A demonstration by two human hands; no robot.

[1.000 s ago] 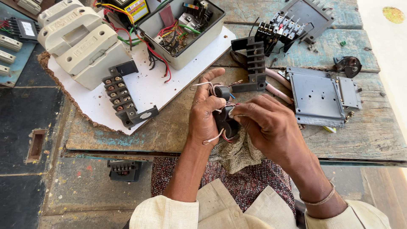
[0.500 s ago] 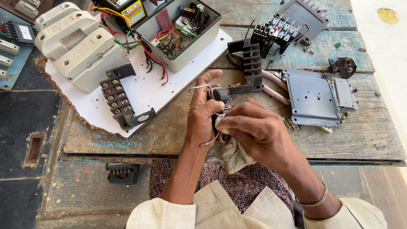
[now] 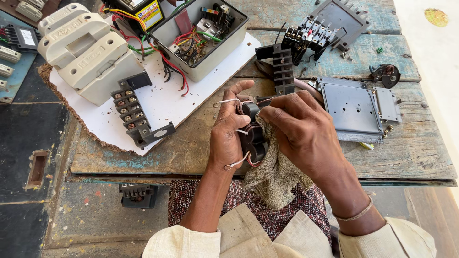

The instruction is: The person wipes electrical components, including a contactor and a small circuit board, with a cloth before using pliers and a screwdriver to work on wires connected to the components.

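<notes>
- The left hand (image 3: 228,136) rises from the 6 o'clock edge, forearm running up and slightly right, palm turned toward the right hand, thumb stretched up toward 12 o'clock.
- Its fingers are wrapped around a small black coil part (image 3: 252,136) with bare white wire ends (image 3: 224,101) sticking out at the top and bottom of the hand.
- The right hand (image 3: 299,134) comes in from 5 o'clock, wrist bent, back of the hand facing the camera; a thin band sits on the wrist.
- Its fingers are curled narrow and pinched at the top of the black coil part, pressing a worn greyish cloth (image 3: 275,174) against it; the cloth hangs down from under this hand toward the lap.
- The black coil part sits between both hands, held above the near edge of the wooden tabletop (image 3: 411,153), at the centre of the view.
- At 3 o'clock from the hands lies a grey metal plate (image 3: 351,110), just beside the right hand's knuckles.
- At 10 o'clock a black terminal strip (image 3: 136,117) lies on a white board (image 3: 167,98), near the left hand.
- At 12 o'clock stands an open grey box (image 3: 203,36) full of coloured wires.
</notes>
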